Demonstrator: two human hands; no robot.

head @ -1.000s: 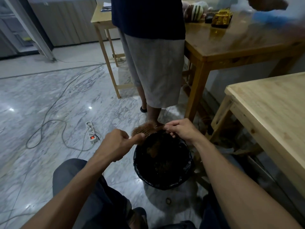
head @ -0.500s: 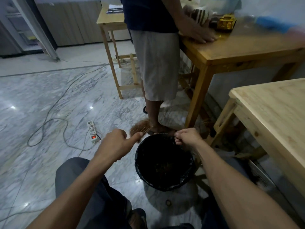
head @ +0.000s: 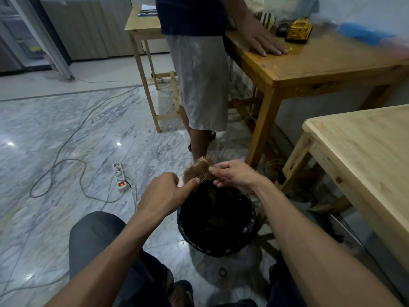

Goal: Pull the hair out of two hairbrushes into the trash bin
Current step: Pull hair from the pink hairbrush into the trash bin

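Brown hair mats the bristles of the hairbrush (head: pixel 198 171), held above the far rim of the black-lined trash bin (head: pixel 215 220) on the marble floor. The left hand (head: pixel 163 196) grips its near end, fingers curled, thumb lying on the bristles. The right hand (head: pixel 235 176) pinches the hair at the brush's right edge, fingertips together.

Hairbrush (head: pixel 199 171) handle hidden inside the left hand (head: pixel 164 194), its far edge covered by right hand (head: pixel 236 176) fingertips; trash bin (head: pixel 250 229) contents too dark to tell; standing person (head: pixel 199 63) cut off at top edge; blue object (head: pixel 363 35) on table blurred.
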